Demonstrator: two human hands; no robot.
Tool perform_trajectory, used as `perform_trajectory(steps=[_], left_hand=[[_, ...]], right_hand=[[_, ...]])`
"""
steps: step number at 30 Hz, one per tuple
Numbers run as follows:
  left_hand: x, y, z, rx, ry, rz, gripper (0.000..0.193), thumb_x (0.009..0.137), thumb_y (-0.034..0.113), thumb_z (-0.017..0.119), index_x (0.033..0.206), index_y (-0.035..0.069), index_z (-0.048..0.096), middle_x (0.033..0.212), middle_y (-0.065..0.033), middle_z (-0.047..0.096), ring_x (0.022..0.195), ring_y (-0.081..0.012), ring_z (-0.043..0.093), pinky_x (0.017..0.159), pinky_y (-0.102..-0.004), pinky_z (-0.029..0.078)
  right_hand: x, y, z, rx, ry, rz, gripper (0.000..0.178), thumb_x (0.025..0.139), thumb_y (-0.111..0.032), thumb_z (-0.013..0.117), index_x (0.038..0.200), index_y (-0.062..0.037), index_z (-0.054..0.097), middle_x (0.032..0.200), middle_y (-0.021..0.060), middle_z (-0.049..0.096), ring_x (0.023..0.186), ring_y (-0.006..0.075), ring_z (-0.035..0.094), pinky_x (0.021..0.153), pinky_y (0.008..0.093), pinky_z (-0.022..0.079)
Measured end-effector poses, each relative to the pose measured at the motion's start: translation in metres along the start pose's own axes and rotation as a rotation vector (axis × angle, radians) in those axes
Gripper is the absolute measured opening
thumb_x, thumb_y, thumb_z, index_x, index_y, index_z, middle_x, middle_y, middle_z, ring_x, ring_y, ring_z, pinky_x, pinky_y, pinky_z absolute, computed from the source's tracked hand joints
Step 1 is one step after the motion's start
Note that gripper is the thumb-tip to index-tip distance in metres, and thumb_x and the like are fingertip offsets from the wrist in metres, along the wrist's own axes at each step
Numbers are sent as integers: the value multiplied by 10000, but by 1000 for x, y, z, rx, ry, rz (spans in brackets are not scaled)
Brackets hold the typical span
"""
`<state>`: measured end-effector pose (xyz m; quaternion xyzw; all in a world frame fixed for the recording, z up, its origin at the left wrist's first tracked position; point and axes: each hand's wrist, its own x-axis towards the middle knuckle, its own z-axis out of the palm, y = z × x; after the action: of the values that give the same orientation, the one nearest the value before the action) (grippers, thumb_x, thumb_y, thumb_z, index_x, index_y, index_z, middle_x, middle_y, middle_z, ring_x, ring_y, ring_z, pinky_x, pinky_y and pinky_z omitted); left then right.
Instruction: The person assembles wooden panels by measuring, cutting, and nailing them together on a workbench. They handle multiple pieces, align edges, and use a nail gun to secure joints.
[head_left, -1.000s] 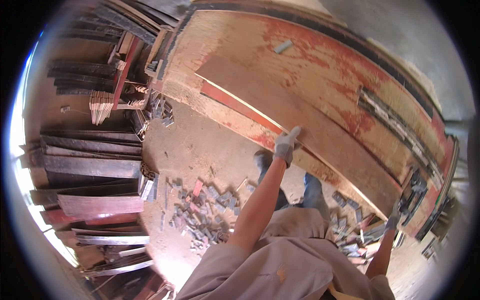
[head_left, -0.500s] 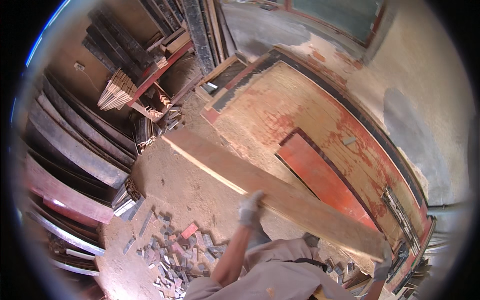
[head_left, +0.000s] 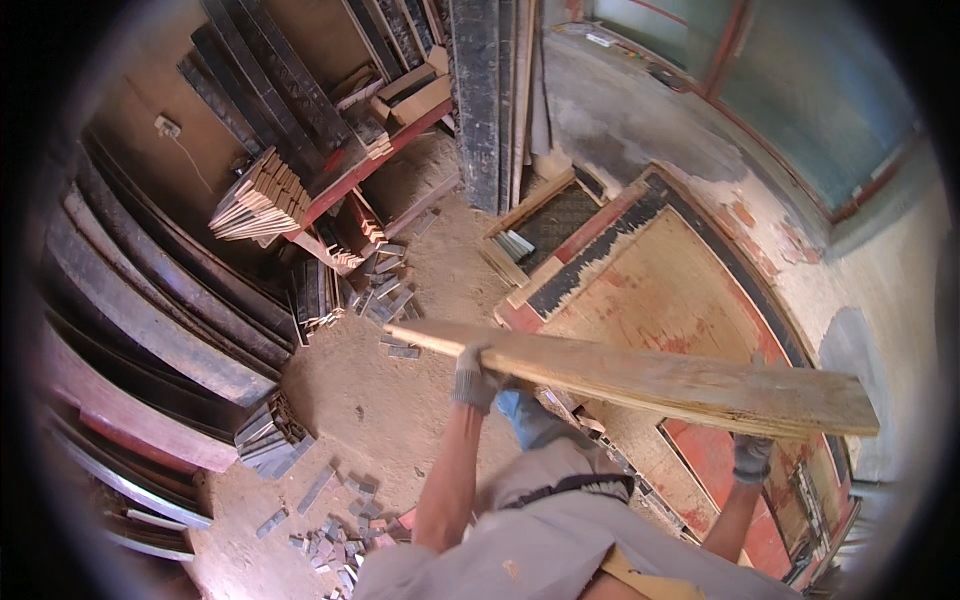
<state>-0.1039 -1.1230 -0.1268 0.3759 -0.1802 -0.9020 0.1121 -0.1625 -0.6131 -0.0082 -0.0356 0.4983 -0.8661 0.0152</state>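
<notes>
Across the middle of the frame a plank hangs clear of the floor, lifted — left hand curled under its left end, right hand closed beneath its right end — not yet set down, above the panel at right.

Long plank held crosswise before the person, left hand near its left end, right hand under its right end. Large plywood sheet on the floor beneath and behind the plank. Stacked boards to the left. Small offcuts scattered lower left. Upright planks behind.
</notes>
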Motion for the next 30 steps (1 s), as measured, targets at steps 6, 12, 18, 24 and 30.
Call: perform_trajectory(steps=[6,12,18,24,30], left_hand=[[177,121,99,43,46,-93,214,910,197,685,1064,51,666,971,-92,742,855,-242,731,746,-363,649],[412,252,183,136,80,-238,146,926,247,691,928,102,675,802,-43,717,620,-178,668,516,-253,583],[572,342,273,-30,-144,-51,310,1042,375,579,1029,74,650,957,-139,725,774,-304,714,665,-408,637],[596,410,306,457,-169,-50,387,1035,450,621,1226,115,584,1044,-141,705,859,-323,697,765,-425,601],[560,377,269,794,55,114,351,1003,363,634,1263,127,637,1080,-167,709,919,-317,707,808,-439,580]], right_hand=[[170,36,221,-388,-229,-117,656,991,-443,651,1481,-29,513,1371,118,663,1209,288,656,1049,421,540],[331,156,347,-603,-123,-305,389,893,-17,785,1271,-28,690,1190,81,752,1084,208,709,965,366,572],[545,316,538,-925,-288,-231,293,932,-335,786,1106,-99,778,1053,117,790,942,256,736,828,378,580],[764,456,632,-1337,-339,-154,527,882,-463,736,1165,-20,700,1031,247,750,942,400,726,840,499,570],[795,470,616,-1460,-127,-73,521,908,-442,712,1191,-4,714,1117,283,728,1041,424,716,884,512,572]])
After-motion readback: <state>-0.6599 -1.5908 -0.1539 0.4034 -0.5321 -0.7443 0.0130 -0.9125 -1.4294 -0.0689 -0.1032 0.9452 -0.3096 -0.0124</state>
